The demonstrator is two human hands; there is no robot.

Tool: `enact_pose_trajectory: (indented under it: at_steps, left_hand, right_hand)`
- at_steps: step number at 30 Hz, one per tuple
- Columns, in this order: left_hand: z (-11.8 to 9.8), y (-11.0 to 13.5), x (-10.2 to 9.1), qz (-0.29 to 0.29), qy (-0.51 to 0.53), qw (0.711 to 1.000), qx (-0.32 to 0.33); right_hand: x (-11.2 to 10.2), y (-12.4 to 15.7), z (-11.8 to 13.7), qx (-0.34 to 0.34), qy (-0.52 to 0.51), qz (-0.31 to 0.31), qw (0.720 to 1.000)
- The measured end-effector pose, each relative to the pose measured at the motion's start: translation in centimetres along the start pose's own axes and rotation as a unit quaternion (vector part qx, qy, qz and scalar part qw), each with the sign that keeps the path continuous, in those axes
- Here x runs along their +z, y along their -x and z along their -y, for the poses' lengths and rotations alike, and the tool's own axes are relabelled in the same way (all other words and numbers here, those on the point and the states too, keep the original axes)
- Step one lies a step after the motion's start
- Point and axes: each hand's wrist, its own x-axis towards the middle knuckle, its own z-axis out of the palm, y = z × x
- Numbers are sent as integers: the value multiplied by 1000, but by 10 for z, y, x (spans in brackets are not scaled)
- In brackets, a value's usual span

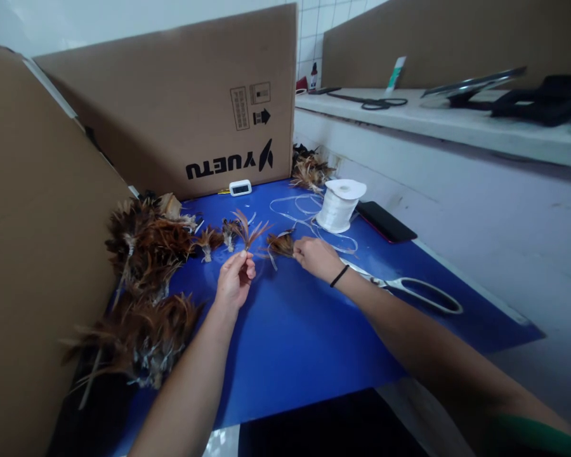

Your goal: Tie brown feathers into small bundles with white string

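Observation:
My left hand (236, 277) pinches a few slender reddish-brown feathers (250, 231) by their base, tips fanned upward. To its right, my right hand (318, 257), a black band at its wrist, has its fingers closed on the near end of a small brown feather bundle (280, 244) on the blue table. The fingertips are partly hidden. Two small tied feather tufts, one brown (208, 241) and one darker (229, 235), lie left of and behind my left hand. Large scissors (409, 285) rest beneath and beside my right forearm.
A white ribbon spool (341, 206) stands behind my right hand, loose ribbon around it. A dark phone (387, 222) lies near the wall. Feather piles (147, 247) fill the left side. Cardboard (171, 95) walls the back and left. A small white display device (240, 188) sits at the back.

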Motion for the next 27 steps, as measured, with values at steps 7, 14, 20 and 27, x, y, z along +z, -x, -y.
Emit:
enact_pose_trajectory:
  at_steps: [7,14,20,27]
  left_hand:
    - [8,6,8,25,-6,999,-41]
    - [21,14,24,77,-12,993,-89]
    - [27,4,30,61,11,995,-76]
    - [33,-6,29,54,14,995,-79]
  right_hand:
    - [-3,9,-6,2,-130,-17,991]
    - [15,12,-10,50,-295,11,954]
    - [26,10,-11,77,-368,13,926]
    - [27,9,-11,92,-389,-2,917]
